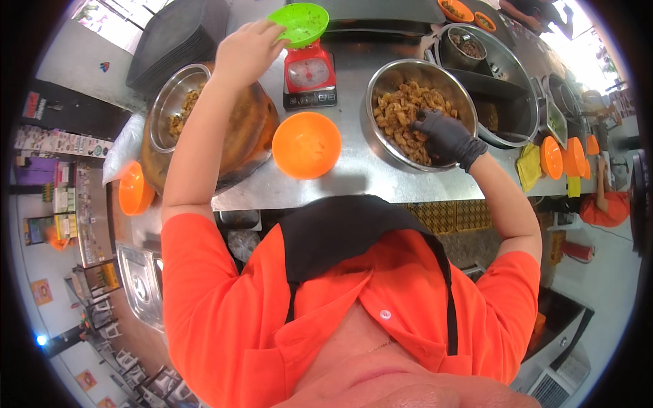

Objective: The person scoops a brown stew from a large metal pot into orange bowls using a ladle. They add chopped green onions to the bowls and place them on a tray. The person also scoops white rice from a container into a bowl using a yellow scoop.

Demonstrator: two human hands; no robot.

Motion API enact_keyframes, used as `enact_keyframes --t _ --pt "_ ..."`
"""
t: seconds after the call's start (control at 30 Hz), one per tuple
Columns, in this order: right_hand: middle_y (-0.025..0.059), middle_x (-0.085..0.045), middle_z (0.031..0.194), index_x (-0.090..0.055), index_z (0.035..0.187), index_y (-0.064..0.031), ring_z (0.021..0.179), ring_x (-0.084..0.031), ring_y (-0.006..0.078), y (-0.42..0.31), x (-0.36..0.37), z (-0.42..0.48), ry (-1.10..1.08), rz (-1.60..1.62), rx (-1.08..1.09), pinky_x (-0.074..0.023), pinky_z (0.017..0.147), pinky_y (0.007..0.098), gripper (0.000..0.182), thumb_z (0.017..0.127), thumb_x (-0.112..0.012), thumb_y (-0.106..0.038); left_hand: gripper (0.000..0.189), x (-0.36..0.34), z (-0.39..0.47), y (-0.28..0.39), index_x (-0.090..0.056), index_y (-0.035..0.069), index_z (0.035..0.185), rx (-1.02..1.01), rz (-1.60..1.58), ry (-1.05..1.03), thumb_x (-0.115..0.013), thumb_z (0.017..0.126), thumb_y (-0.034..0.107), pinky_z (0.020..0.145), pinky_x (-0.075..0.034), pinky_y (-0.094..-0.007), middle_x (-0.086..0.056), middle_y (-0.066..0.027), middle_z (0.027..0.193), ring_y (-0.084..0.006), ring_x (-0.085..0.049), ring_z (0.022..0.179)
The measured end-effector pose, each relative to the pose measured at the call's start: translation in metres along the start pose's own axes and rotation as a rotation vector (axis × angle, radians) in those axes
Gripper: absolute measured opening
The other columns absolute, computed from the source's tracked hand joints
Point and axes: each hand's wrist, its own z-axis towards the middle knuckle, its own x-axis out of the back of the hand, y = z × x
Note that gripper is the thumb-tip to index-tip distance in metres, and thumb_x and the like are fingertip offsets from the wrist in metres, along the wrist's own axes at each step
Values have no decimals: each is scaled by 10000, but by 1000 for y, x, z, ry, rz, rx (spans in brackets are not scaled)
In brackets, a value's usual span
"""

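Observation:
My bare left hand [248, 49] grips the left rim of a bright green bowl [301, 23], which has small food bits stuck inside. The bowl is right above a red dial kitchen scale [308, 71]; whether it rests fully on it cannot be told. Under the red scale is a black digital scale [310, 100]. In a black glove, my right hand [445, 136] reaches into a large steel pot [371, 109] of chopped browned meat [400, 109]. Its fingertips are partly among the pieces, so what they hold is hidden. An orange bowl [306, 145] stands between the two hands.
Beneath my left forearm, a steel bowl [162, 109] with chopped food lies on a round wooden block [245, 117]. A large metal pan [528, 97] with a smaller pot is at right. Black trays [176, 43] are stacked at back left. Other people [604, 206] are at the right.

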Motion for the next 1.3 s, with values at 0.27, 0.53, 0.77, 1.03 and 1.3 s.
enact_keyframes --t 0.27,0.53,0.77,1.03,1.3 --pt "139 -572 1060 -545 1164 -102 981 -575 240 34 -3 2 232 431 -107 -489 807 353 476 696 -624 -66 199 31 -34 4 -665 123 976 254 -168 42 -633 828 253 718 -506 -326 -646 -12 980 -218 -629 839" --pt "43 -537 1111 -488 1260 -36 969 -565 145 44 22 5 -4 1584 -392 -558 773 306 440 825 -553 -24 162 11 -96 23 -671 86 961 435 -365 37 -652 823 167 671 -501 -297 -646 -66 949 -213 -631 748" --pt "66 -534 1215 -468 1291 -53 1049 -563 165 47 47 18 58 1749 -361 -527 873 324 446 852 -545 -61 195 -20 -148 27 -669 72 969 452 -322 70 -682 791 148 735 -503 -328 -645 -87 960 -245 -623 853" --pt "125 -642 923 -630 973 -71 884 -609 224 -33 155 170 359 1505 159 -480 762 324 200 803 -596 -170 242 -26 -160 22 -663 83 992 526 -261 169 -703 765 157 768 -496 -336 -639 -80 980 -252 -615 884" --pt "197 -639 837 -647 863 -49 797 -621 349 -58 126 295 522 53 243 -484 724 431 177 749 -587 -171 243 -29 -152 23 -664 76 969 578 -351 161 -706 753 179 771 -492 -342 -637 -91 975 -271 -610 891"
